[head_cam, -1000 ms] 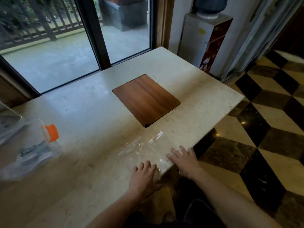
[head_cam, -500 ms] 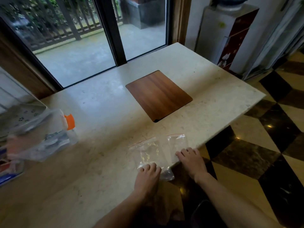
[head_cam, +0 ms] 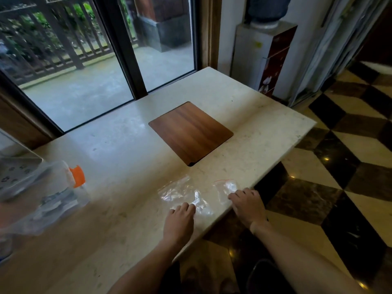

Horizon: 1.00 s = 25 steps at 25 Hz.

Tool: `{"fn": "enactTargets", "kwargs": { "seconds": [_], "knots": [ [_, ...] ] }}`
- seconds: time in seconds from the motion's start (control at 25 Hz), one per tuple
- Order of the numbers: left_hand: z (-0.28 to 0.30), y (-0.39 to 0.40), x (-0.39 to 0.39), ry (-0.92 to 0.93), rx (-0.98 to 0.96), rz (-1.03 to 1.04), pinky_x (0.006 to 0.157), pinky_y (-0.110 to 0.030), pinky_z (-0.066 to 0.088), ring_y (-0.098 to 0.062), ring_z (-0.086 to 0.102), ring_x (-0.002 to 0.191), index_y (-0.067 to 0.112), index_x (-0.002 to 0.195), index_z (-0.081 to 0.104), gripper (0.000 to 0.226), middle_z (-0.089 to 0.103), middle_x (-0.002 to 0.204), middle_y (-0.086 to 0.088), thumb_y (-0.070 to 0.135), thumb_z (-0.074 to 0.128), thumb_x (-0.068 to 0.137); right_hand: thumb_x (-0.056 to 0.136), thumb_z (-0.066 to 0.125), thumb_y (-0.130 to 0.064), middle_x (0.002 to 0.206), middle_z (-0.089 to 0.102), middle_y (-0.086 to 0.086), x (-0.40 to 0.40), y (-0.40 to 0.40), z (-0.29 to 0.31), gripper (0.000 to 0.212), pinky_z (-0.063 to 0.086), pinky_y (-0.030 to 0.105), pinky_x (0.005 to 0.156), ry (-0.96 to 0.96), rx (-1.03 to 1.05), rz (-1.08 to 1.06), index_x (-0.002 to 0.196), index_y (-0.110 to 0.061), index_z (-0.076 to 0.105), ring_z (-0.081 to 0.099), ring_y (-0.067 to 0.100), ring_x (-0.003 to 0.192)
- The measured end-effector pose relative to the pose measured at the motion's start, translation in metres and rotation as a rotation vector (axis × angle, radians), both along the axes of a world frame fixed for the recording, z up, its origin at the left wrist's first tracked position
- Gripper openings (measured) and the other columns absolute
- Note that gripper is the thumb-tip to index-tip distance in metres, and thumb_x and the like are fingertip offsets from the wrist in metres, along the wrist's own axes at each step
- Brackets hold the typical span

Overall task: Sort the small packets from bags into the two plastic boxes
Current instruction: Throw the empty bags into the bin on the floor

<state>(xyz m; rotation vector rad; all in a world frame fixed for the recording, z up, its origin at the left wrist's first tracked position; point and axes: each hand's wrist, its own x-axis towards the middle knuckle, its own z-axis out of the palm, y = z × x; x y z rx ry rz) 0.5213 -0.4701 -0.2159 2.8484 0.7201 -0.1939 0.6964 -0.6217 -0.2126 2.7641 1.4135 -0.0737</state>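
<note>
Pressing down flat, the left hand [head_cam: 180, 219] has its fingers loosely spread on a clear bag [head_cam: 182, 193], gripping nothing. Right hand [head_cam: 248, 203] rests open-fingered, fingertips touching a smaller bag [head_cam: 226, 187]; 1 plastic box [head_cam: 42, 198] sits far left of both.

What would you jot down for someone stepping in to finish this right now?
Left hand: flat, fingertips on the larger crumpled clear plastic bag, holding nothing.
Right hand: flat at the edge of the pale stone table, touching the smaller clear zip bag with a red strip.
Both bags look flat; contents cannot be told.
Clear plastic box with an orange latch sits far left, blurred.
Left: check bags, finish sorting.
</note>
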Motion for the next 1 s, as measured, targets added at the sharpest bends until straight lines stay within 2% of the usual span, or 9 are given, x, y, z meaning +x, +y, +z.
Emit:
{"fn": "enactTargets", "kwargs": {
  "seconds": [0.16, 0.28, 0.4, 0.52, 0.6, 0.72, 0.88, 1.0],
  "knots": [
    [0.006, 0.007, 0.022, -0.100, -0.006, -0.093, 0.084, -0.033, 0.039, -0.021, 0.052, 0.096, 0.021, 0.112, 0.049, 0.021, 0.055, 0.110, 0.001, 0.014, 0.037, 0.096, 0.084, 0.067, -0.031, 0.087, 0.068, -0.001, 0.002, -0.011, 0.017, 0.012, 0.048, 0.037, 0.072, -0.043, 0.026, -0.111, 0.094, -0.024, 0.066, 0.063, 0.023, 0.082],
    [0.011, 0.007, 0.043, -0.168, -0.025, -0.198, 0.087, -0.033, 0.041, -0.021, 0.053, 0.098, 0.022, 0.116, 0.049, 0.023, 0.055, 0.113, 0.002, 0.017, 0.038, 0.097, 0.079, 0.074, -0.032, 0.073, 0.064, -0.001, 0.005, -0.023, 0.023, 0.013, 0.047, 0.036, 0.060, -0.095, 0.088, -0.219, 0.081, -0.023, 0.065, 0.061, 0.023, 0.069],
    [0.014, 0.003, 0.064, -0.222, -0.047, -0.298, 0.087, -0.032, 0.041, -0.020, 0.054, 0.100, 0.023, 0.116, 0.051, 0.024, 0.056, 0.114, 0.003, 0.016, 0.039, 0.096, 0.088, 0.059, -0.035, 0.068, 0.062, -0.003, 0.007, -0.042, 0.028, 0.017, 0.045, 0.034, 0.059, -0.120, 0.106, -0.341, 0.076, -0.023, 0.064, 0.060, 0.023, 0.066],
    [0.013, -0.004, 0.081, -0.242, -0.067, -0.436, 0.086, -0.032, 0.043, -0.020, 0.056, 0.099, 0.023, 0.114, 0.052, 0.022, 0.056, 0.113, 0.004, 0.016, 0.043, 0.095, 0.087, 0.066, -0.041, 0.067, 0.062, -0.005, -0.006, -0.069, 0.037, 0.022, 0.045, 0.033, 0.060, -0.112, 0.030, -0.496, 0.074, -0.025, 0.062, 0.061, 0.021, 0.067],
    [0.013, -0.015, 0.092, -0.278, -0.084, -0.528, 0.084, -0.032, 0.044, -0.019, 0.057, 0.095, 0.024, 0.109, 0.052, 0.018, 0.057, 0.107, 0.004, 0.019, 0.045, 0.094, 0.092, 0.055, -0.048, 0.078, 0.067, -0.005, -0.018, -0.088, 0.045, 0.026, 0.045, 0.035, 0.066, -0.084, -0.037, -0.586, 0.082, -0.025, 0.063, 0.063, 0.021, 0.078],
    [0.013, -0.042, 0.104, -0.327, -0.130, -0.662, 0.087, -0.031, 0.043, -0.016, 0.057, 0.093, 0.025, 0.106, 0.054, 0.015, 0.059, 0.103, 0.006, 0.022, 0.047, 0.093, 0.100, 0.041, -0.034, 0.117, 0.061, -0.008, -0.037, -0.121, 0.053, 0.024, 0.039, 0.032, 0.092, -0.029, -0.070, -0.698, 0.117, -0.029, 0.057, 0.053, 0.017, 0.114],
    [0.014, -0.080, 0.110, -0.326, -0.142, -0.805, 0.086, -0.032, 0.042, -0.017, 0.059, 0.096, 0.025, 0.104, 0.054, 0.016, 0.060, 0.103, 0.006, 0.021, 0.048, 0.090, 0.101, 0.042, -0.024, 0.123, 0.058, -0.008, -0.064, -0.163, 0.063, 0.024, 0.037, 0.029, 0.095, -0.062, -0.057, -0.843, 0.123, -0.027, 0.050, 0.050, 0.015, 0.116],
    [0.012, -0.109, 0.112, -0.322, -0.115, -0.921, 0.090, -0.033, 0.042, -0.017, 0.059, 0.103, 0.025, 0.109, 0.052, 0.018, 0.060, 0.111, 0.006, 0.020, 0.048, 0.092, 0.100, 0.043, -0.025, 0.119, 0.059, -0.008, -0.076, -0.195, 0.062, 0.021, 0.037, 0.029, 0.094, -0.037, -0.065, -0.903, 0.120, -0.028, 0.047, 0.050, 0.015, 0.115]
  ]
}}
